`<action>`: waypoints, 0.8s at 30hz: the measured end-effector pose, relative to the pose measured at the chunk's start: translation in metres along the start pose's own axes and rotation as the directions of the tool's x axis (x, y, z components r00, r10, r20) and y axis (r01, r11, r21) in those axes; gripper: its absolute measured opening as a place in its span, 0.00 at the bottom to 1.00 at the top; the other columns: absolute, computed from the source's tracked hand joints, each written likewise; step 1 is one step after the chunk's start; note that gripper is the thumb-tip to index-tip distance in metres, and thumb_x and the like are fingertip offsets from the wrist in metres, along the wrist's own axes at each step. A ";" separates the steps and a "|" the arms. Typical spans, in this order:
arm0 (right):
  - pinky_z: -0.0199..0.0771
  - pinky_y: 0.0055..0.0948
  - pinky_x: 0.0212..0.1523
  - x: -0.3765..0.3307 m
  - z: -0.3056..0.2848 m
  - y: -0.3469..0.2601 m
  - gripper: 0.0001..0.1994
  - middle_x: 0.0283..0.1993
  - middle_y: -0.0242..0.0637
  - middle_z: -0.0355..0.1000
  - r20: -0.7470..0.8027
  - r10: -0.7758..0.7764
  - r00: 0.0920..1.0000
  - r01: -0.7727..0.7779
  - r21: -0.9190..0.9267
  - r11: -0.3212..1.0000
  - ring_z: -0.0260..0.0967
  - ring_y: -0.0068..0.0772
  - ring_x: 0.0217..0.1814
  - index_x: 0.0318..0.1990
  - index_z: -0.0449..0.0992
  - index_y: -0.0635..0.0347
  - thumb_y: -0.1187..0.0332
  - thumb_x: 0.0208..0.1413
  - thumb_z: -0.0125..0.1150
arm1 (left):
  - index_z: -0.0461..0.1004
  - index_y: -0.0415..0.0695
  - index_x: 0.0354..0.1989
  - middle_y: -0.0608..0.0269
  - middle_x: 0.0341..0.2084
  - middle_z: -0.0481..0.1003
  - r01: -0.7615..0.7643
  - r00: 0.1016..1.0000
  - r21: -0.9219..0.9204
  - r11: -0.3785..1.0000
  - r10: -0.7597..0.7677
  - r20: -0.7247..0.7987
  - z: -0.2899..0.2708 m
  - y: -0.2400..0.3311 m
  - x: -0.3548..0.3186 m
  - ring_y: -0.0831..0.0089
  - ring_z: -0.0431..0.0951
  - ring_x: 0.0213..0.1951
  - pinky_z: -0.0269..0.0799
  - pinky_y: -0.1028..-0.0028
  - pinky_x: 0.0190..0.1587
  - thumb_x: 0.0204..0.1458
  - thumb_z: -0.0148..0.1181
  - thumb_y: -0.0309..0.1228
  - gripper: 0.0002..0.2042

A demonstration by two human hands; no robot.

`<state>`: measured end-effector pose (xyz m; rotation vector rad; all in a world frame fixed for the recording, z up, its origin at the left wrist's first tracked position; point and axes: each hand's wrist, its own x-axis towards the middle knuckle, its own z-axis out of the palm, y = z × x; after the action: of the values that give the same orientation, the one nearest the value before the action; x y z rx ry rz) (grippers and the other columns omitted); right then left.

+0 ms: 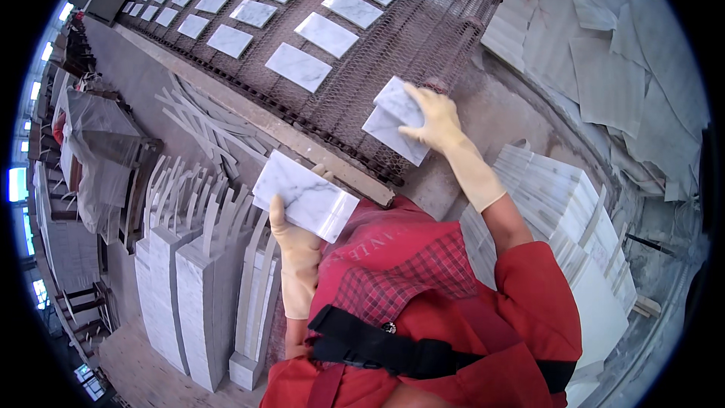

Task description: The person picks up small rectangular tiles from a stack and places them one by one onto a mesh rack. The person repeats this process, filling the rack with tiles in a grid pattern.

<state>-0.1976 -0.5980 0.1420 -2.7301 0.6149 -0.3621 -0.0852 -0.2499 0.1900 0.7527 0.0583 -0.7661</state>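
My left hand [297, 248], in a cream rubber glove, is closed round white marble tiles [306, 193] with grey veins. They are held tilted in front of my apron, and a second edge shows under the top one. At the near end of a brown wire-mesh conveyor [445, 26], my gloved right hand [439, 122] grips a marble tile [396, 103] by its right side. That tile overlaps another marble tile [393, 137] lying below it on the mesh, which my fingers also touch. Rows of similar tiles [298, 66] lie spaced out farther up the belt.
The conveyor's side rail [302, 143] runs diagonally before me. Stacks of white stone strips [208, 295] stand at left, with thin offcuts [200, 117] beyond. Stacked slabs [578, 211] stand close on my right. Broken sheets [612, 75] lie at upper right.
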 end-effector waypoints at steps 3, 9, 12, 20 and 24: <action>0.79 0.52 0.56 0.023 -0.005 0.021 0.48 0.56 0.44 0.78 -0.009 0.067 0.998 -0.068 -0.122 0.990 0.80 0.53 0.56 0.74 0.67 0.43 0.47 0.44 0.85 | 0.61 0.33 0.77 0.34 0.68 0.73 0.012 1.000 0.015 1.000 -0.011 -0.008 -0.003 -0.002 -0.002 0.39 0.75 0.67 0.70 0.41 0.72 0.52 0.70 0.64 0.54; 0.82 0.50 0.55 0.033 0.010 0.043 0.48 0.58 0.46 0.77 0.068 0.047 0.997 -0.029 -0.248 0.968 0.81 0.53 0.54 0.73 0.67 0.46 0.48 0.45 0.85 | 0.64 0.30 0.74 0.34 0.65 0.75 -0.006 1.000 0.034 0.999 0.006 -0.007 -0.001 -0.003 -0.002 0.42 0.76 0.66 0.71 0.45 0.71 0.53 0.69 0.65 0.53; 0.82 0.48 0.55 0.034 0.009 0.037 0.48 0.58 0.45 0.76 0.098 0.066 0.993 -0.039 -0.261 0.965 0.80 0.53 0.53 0.74 0.67 0.47 0.50 0.45 0.85 | 0.68 0.29 0.70 0.35 0.63 0.77 -0.003 1.000 -0.001 1.000 0.003 -0.026 0.000 -0.005 -0.004 0.42 0.77 0.65 0.71 0.45 0.71 0.55 0.68 0.64 0.49; 0.73 0.49 0.70 0.007 -0.024 -0.026 0.48 0.70 0.48 0.72 -0.035 -0.028 0.999 0.035 0.239 0.970 0.71 0.56 0.72 0.76 0.66 0.51 0.50 0.49 0.84 | 0.78 0.35 0.61 0.40 0.61 0.79 0.064 0.991 -0.019 0.998 -0.066 -0.117 -0.012 -0.010 -0.003 0.43 0.78 0.63 0.67 0.41 0.73 0.62 0.69 0.51 0.31; 0.66 0.50 0.78 -0.031 -0.042 -0.130 0.54 0.80 0.51 0.63 0.035 -0.371 0.928 0.245 0.693 0.678 0.65 0.58 0.78 0.81 0.60 0.51 0.53 0.48 0.85 | 0.72 0.38 0.68 0.49 0.60 0.80 0.072 0.984 0.024 0.997 -0.067 -0.164 0.009 -0.016 0.013 0.53 0.80 0.62 0.75 0.50 0.68 0.63 0.70 0.45 0.31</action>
<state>-0.1897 -0.4831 0.2217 -2.0893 -0.0603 -0.3358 -0.0882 -0.2713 0.1832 0.8446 0.2226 -0.7716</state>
